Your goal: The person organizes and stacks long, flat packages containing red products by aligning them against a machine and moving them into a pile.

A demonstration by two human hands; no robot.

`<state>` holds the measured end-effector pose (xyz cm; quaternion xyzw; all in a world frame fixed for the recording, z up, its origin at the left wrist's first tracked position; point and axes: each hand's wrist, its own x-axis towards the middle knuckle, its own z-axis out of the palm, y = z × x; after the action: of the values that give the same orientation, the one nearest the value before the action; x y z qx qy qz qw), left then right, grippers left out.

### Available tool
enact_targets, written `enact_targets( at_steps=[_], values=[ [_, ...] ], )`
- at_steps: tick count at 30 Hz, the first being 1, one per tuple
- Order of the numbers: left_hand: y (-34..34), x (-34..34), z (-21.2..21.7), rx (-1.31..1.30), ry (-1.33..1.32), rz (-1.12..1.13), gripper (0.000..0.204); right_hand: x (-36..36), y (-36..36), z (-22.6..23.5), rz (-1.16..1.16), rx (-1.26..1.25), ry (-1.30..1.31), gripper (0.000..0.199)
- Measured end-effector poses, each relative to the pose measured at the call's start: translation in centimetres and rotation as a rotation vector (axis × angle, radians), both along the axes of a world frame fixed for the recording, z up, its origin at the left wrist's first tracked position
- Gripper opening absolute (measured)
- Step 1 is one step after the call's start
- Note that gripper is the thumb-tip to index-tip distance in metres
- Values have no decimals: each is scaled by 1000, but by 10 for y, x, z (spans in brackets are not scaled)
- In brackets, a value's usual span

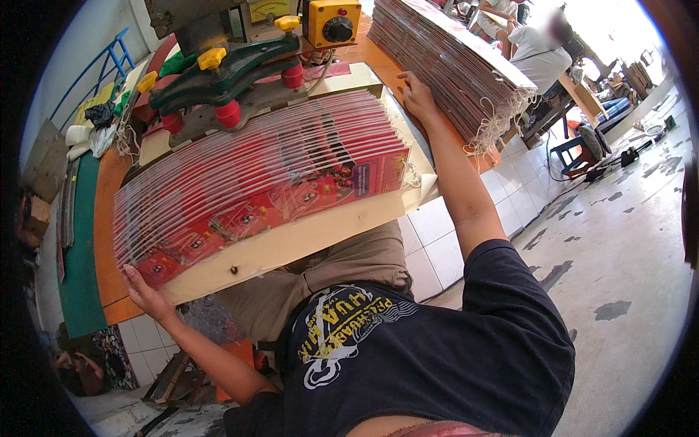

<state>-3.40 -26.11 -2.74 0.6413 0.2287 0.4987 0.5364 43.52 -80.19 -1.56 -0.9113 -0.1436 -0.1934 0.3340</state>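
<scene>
A fanned row of red printed sheets (269, 182) with pale edges lies overlapped across a cream board (291, 255) in front of me. At its near left corner, my left hand (148, 293) touches the end of the row, fingers stretched along the edge. Beyond the row's far right end is my right hand (419, 98), its fingers partly bent and apart, with nothing seen in them. It is over the tabletop strip beside a tall stack of bound sheets (451, 65) with loose white strings (495, 120).
Behind the sheets stands a machine with a dark green clamp bar (226, 84), red feet and yellow knobs. A yellow control box (331, 23) with a black dial sits above it. The orange table (107, 233) has a green mat (80, 291) at left. Another person (539, 54) sits at far right.
</scene>
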Motion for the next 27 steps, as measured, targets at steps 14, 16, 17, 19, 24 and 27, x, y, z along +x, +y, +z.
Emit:
enact_targets(
  at_steps=[14,16,17,19,24,27],
  values=[
    [3,-1,-2,-15,-18,-12,59,4,-2,-2,79,-65,-86,28],
    [2,0,-1,-39,-19,-14,59,3,-1,-2,81,-58,-89,28],
    [0,0,0,-31,-12,-11,59,2,-1,-1,80,-50,-85,28],
    [-4,0,3,-14,1,-5,59,1,-1,0,77,-34,-73,28],
    [2,-1,-1,-5,0,0,58,-1,1,3,60,-15,-31,26],
    [2,-2,-1,4,-4,-12,57,-5,4,6,57,17,-3,23]
  ],
)
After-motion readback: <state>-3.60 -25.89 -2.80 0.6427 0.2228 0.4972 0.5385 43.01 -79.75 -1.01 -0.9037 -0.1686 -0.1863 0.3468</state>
